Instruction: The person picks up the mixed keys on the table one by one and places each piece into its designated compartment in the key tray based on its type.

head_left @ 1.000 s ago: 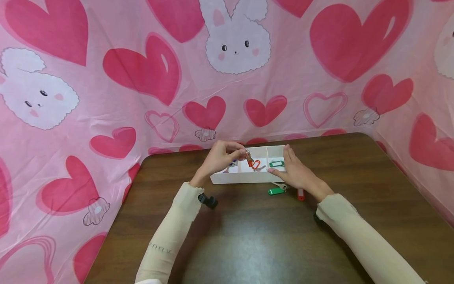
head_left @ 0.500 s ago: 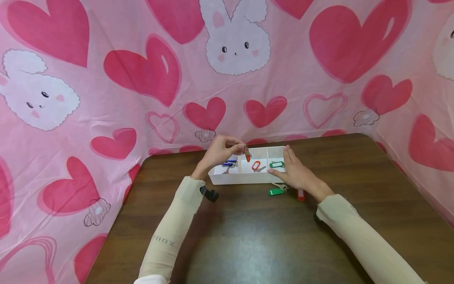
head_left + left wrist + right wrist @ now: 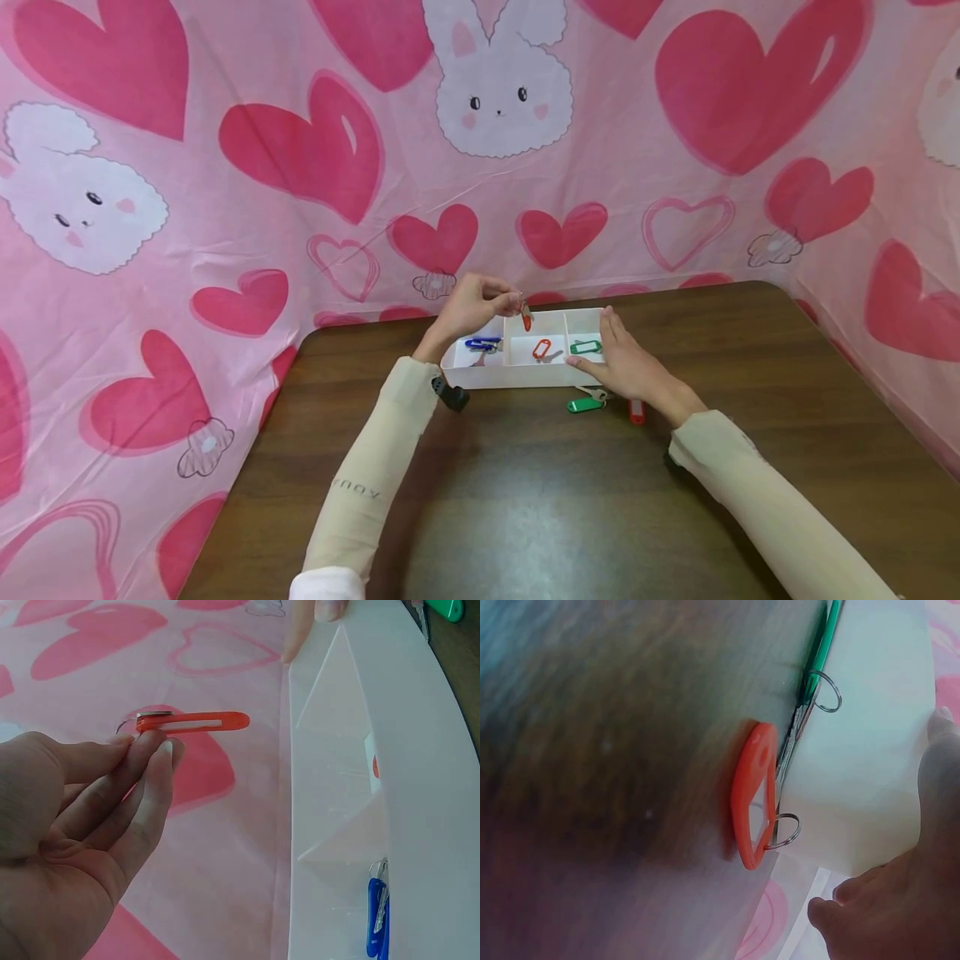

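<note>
My left hand (image 3: pixel 472 308) pinches a red key tag (image 3: pixel 199 721) by its ring end, with a key hanging alongside. Held this way, the tag dangles above the middle compartment of a white three-part tray (image 3: pixel 525 377). Inside that compartment lies another red key tag (image 3: pixel 542 348) with its key. Blue key tags (image 3: pixel 483 343) occupy the left compartment, and a green key tag (image 3: pixel 585 347) rests in the right one. My right hand (image 3: pixel 633 367) steadies the tray's right end, its fingers straight along the wall and the thumb at the front rim.
On the wooden table (image 3: pixel 540 500), a green key tag (image 3: pixel 585 405) with a key lies in front of the tray. Beside it, a red key tag (image 3: pixel 754 795) sits below my right hand. A pink heart-patterned cloth (image 3: pixel 337 250) hangs behind the table.
My left hand has risen a little out of the tray, lifting the red key tag higher and uncovering the blue tags. The right hand stays in place.
</note>
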`<state>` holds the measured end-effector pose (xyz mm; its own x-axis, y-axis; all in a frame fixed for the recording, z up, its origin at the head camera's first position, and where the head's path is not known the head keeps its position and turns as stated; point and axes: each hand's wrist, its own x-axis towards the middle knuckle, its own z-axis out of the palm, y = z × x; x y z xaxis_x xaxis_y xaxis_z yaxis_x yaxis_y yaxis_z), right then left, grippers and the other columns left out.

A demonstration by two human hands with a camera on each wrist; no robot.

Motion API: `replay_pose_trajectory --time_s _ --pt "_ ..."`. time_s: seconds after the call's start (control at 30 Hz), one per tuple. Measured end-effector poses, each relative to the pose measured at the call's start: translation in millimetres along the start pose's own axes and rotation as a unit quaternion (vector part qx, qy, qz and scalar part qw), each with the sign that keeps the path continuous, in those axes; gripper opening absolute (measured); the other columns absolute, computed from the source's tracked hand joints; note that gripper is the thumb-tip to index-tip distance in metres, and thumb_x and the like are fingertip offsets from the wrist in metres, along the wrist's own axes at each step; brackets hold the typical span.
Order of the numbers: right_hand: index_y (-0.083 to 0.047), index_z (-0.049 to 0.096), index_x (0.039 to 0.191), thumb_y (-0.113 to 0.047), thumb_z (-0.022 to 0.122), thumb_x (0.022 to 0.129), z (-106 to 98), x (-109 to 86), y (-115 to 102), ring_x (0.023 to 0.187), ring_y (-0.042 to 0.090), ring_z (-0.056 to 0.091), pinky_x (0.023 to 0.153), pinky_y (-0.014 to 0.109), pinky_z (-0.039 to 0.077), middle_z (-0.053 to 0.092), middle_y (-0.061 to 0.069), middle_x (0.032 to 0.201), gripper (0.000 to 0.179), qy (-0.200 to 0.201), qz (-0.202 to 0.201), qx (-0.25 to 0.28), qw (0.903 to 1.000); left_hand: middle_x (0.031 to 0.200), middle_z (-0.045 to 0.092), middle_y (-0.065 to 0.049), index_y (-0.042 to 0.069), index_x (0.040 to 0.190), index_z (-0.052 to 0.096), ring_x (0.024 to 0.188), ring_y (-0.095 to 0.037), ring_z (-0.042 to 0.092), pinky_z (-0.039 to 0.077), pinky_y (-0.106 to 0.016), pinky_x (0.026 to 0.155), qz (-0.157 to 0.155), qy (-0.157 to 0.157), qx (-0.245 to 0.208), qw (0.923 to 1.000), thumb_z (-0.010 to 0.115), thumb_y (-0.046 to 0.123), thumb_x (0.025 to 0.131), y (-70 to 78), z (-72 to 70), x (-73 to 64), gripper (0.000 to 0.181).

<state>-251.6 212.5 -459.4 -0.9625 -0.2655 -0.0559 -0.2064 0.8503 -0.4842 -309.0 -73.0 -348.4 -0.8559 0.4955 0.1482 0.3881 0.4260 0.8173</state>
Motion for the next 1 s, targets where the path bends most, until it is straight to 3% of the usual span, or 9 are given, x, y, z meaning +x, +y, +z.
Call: replay_pose_trajectory --time_s 0.13,0.37,0.6,0.77,0.83,1.0 --pt "0.005 -0.004 0.165 -0.082 0.049 0.093 -0.1 -0.3 0.1 0.164 0.046 0.001 0.129 0.063 0.019 -0.008 0.024 0.176 0.125 -0.001 0.000 -0.002 1.0000 0.102 0.081 -0.014 0.000 0.114 0.079 0.093 -0.027 0.080 0.066 -0.033 0.085 -0.009 -0.010 0.004 0.9999 0.071 0.014 0.101 -0.1 -0.1 3.0 0.021" --pt "0.005 -0.004 0.165 -0.081 0.048 0.094 -0.5 -1.0 0.4 0.164 0.046 0.001 0.130 0.063 0.018 -0.007 0.025 0.176 0.123 0.001 -0.001 -0.001 1.0000 0.101 0.080 -0.019 -0.005 0.114 0.078 0.099 -0.038 0.079 0.066 -0.033 0.084 -0.002 -0.033 -0.012 0.9994 0.070 0.010 0.101 0.0 2.0 10.1 0.022" --pt "0.004 -0.005 0.166 -0.083 0.047 0.093 -1.0 -1.5 0.4 0.164 0.046 0.000 0.129 0.063 0.019 -0.009 0.024 0.176 0.124 0.000 0.000 -0.002 1.0000 0.102 0.080 -0.022 -0.006 0.112 0.078 0.085 -0.019 0.080 0.066 -0.037 0.086 -0.029 -0.036 -0.042 0.9980 0.068 0.007 0.101 -4.0 6.5 19.6 0.019" --pt "0.003 -0.006 0.166 -0.085 0.046 0.092 -0.2 -0.4 0.7 0.165 0.044 -0.001 0.130 0.062 0.018 -0.011 0.022 0.176 0.126 -0.004 0.000 0.001 1.0000 0.104 0.079 -0.024 -0.006 0.112 0.078 0.081 -0.015 0.079 0.065 -0.041 0.088 -0.048 -0.037 -0.065 0.9961 0.068 0.006 0.101 -10.6 6.4 24.1 0.019" --pt "0.003 -0.006 0.166 -0.084 0.047 0.092 0.0 -0.2 0.7 0.165 0.045 0.000 0.130 0.063 0.018 -0.010 0.023 0.176 0.126 -0.002 -0.001 0.001 1.0000 0.104 0.079 -0.024 -0.006 0.112 0.078 0.082 -0.018 0.079 0.065 -0.044 0.090 -0.056 -0.037 -0.065 0.9956 0.068 0.007 0.102 -13.5 5.7 25.1 0.020" --pt "0.004 -0.004 0.166 -0.082 0.048 0.093 0.1 -0.5 0.0 0.164 0.046 0.000 0.129 0.063 0.018 -0.008 0.024 0.176 0.124 0.002 -0.001 -0.002 1.0000 0.106 0.079 -0.024 -0.007 0.116 0.077 0.101 -0.044 0.077 0.059 -0.056 0.098 -0.082 -0.039 -0.068 0.9935 0.068 0.008 0.102 -22.8 3.9 26.9 0.022"
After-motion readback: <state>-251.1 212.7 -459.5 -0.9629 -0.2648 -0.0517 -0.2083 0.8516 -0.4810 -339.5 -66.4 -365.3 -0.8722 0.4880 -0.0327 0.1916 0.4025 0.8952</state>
